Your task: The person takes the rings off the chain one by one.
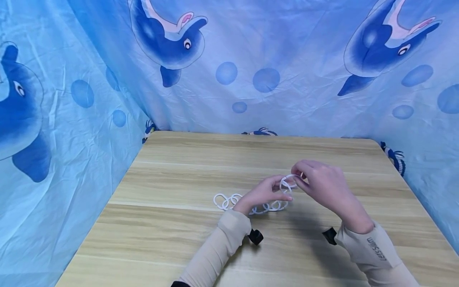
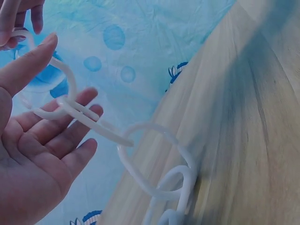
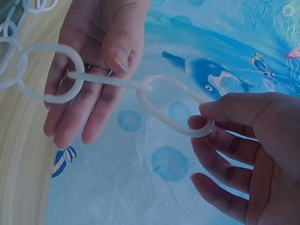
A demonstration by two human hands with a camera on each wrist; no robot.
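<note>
Wood tbl (image 1: 150, 235), dolphin backdrop (image 1: 305, 107); R fingers (image 3: 232, 142) pinch white chain link (image 3: 164, 121), L fingers (image 2: 80, 158) wide.

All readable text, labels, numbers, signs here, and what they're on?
"LET'S Slim": beige fabric right sleeve, printed at a slant; small, so letter case and apostrophe are uncertain.
No text visible on the white linked-ring chain, pale wood-grain table or blue dolphin-print backdrop.

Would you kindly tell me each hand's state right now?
Left hand: open, gripping nothing.
Right hand: closed, pinching a white, oval plastic chain link.
</note>
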